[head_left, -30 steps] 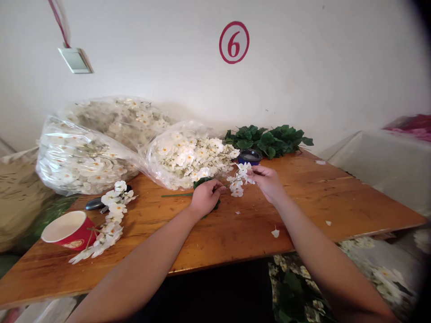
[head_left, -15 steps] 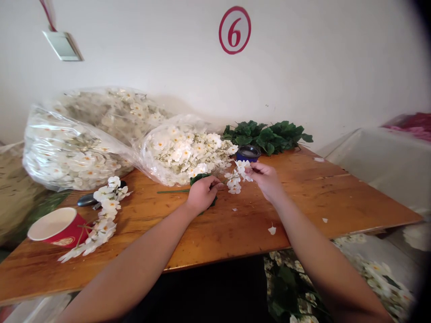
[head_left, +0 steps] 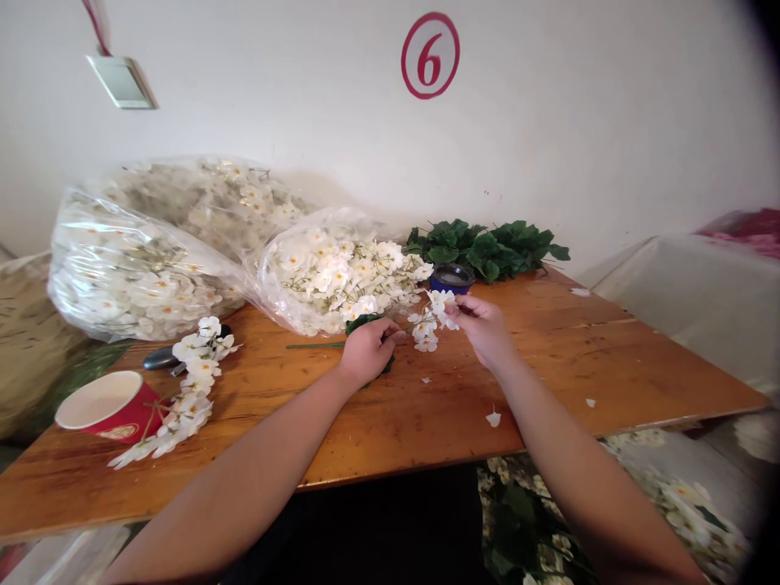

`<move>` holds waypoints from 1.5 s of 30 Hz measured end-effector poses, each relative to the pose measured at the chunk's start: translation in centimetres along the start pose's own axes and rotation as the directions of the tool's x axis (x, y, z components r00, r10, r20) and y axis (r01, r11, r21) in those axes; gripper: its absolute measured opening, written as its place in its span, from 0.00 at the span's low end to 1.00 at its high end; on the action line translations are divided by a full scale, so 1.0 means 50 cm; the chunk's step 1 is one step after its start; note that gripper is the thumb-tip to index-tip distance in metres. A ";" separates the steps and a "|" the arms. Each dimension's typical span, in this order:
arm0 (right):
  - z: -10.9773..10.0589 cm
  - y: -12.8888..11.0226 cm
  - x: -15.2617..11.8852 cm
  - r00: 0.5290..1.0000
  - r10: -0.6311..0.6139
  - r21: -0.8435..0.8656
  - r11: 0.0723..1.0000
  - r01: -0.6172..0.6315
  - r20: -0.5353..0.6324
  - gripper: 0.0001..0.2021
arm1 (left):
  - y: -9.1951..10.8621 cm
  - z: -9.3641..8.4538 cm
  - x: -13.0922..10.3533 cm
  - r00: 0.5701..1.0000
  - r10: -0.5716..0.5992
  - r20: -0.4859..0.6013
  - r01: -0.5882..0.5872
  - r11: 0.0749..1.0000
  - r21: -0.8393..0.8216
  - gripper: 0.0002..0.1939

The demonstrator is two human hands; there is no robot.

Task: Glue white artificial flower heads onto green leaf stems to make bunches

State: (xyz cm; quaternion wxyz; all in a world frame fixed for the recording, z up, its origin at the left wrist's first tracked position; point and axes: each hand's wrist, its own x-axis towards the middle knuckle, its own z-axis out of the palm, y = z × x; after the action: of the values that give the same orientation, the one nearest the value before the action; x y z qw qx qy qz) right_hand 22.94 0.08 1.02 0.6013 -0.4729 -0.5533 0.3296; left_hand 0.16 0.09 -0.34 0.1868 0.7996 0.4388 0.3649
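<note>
My left hand (head_left: 369, 351) is closed around a green artificial stem (head_left: 314, 346), whose free end points left over the table. Dark green leaves (head_left: 364, 322) stick out above and below that hand. Between my two hands is a small spray of white artificial flowers (head_left: 425, 329) with yellow centres. My right hand (head_left: 479, 323) pinches the spray at its right side with thumb and fingertips. Where the spray meets the stem is hidden by my left fingers. Just behind the right hand stands a round dark blue container (head_left: 452, 278) with a black rim.
Clear plastic bags of white flowers (head_left: 146, 284) fill the table's back left. Green leaves (head_left: 487, 248) are piled at the back. A red paper cup (head_left: 137, 418) leans at left beside a flower spray (head_left: 196, 390) and a dark tool (head_left: 159, 357). Loose petals (head_left: 493, 418) dot the wooden table (head_left: 634, 366).
The whole view has shifted slightly, so things appear a little further right. Both hands keep the same grip and almost the same position.
</note>
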 end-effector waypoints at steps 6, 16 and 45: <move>0.006 -0.007 -0.008 1.000 -0.013 -0.061 0.998 0.013 0.006 0.17 | 0.002 0.000 0.000 1.000 -0.010 -0.011 0.010 1.000 0.008 0.11; 0.011 -0.020 -0.018 0.952 0.126 -0.122 0.988 -0.095 0.278 0.25 | 0.005 -0.004 -0.003 1.000 0.019 -0.003 -0.019 0.999 0.042 0.11; 0.031 0.036 -0.013 0.962 0.131 -0.076 0.990 -0.115 0.240 0.15 | 0.008 -0.014 -0.004 0.992 0.125 -0.001 -0.124 0.990 0.068 0.07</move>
State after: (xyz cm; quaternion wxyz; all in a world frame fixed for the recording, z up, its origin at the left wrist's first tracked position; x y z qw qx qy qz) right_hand 21.55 0.41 -0.97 0.4922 -0.4806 -0.6025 0.4048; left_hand -0.19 -0.29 0.29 0.1354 0.8304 0.4005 0.3628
